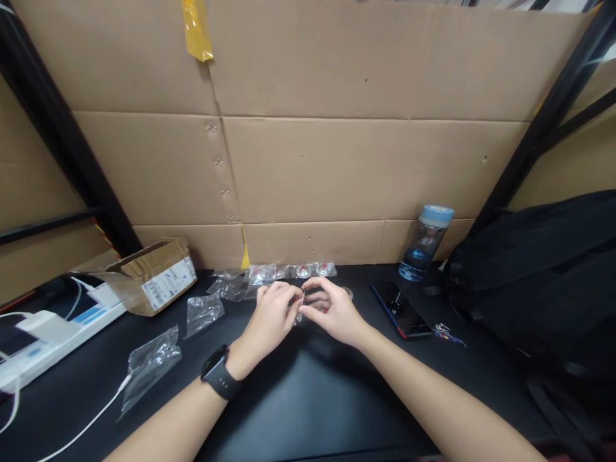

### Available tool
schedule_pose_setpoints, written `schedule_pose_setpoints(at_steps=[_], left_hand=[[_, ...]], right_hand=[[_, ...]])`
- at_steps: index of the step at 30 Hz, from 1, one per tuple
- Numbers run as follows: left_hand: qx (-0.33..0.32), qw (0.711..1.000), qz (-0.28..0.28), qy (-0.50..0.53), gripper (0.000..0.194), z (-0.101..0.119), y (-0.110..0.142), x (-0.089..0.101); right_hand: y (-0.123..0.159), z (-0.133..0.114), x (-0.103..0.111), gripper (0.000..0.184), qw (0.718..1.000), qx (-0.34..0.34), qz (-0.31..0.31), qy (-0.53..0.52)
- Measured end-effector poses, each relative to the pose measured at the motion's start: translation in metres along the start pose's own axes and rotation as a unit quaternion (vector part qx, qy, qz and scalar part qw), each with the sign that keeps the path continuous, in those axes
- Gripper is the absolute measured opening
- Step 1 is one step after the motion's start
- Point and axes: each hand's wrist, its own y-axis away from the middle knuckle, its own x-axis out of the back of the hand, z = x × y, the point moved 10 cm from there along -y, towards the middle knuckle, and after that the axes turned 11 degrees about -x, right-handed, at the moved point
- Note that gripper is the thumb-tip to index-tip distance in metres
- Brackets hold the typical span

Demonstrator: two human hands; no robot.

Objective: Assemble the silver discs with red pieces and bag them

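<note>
My left hand, with a black watch on its wrist, is closed, thumb and fingers pinched together. Facing it, my right hand is closed too, its thumb and fingertips meeting the left ones. Between the fingertips is a small thin piece seen nearly edge-on, with a pale shiny edge; the fingers hide most of it. Just behind the hands lies a row of small clear packets holding round discs with red marks, among them a right-hand disc packet and its neighbour.
Crumpled clear bags lie left, by an open cardboard box and a white power strip with cables. To the right are a phone, keys, a water bottle and a black backpack. A cardboard wall stands behind.
</note>
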Motion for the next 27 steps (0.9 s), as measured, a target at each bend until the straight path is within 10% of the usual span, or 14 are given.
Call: schedule_pose_setpoints(at_steps=[27], left_hand=[[0.008, 1.0, 0.0, -0.014, 0.01, -0.0001, -0.0008, 0.0056]], right_hand=[[0.0022, -0.0091, 0.0036, 0.043, 0.999, 0.014, 0.016, 0.049]])
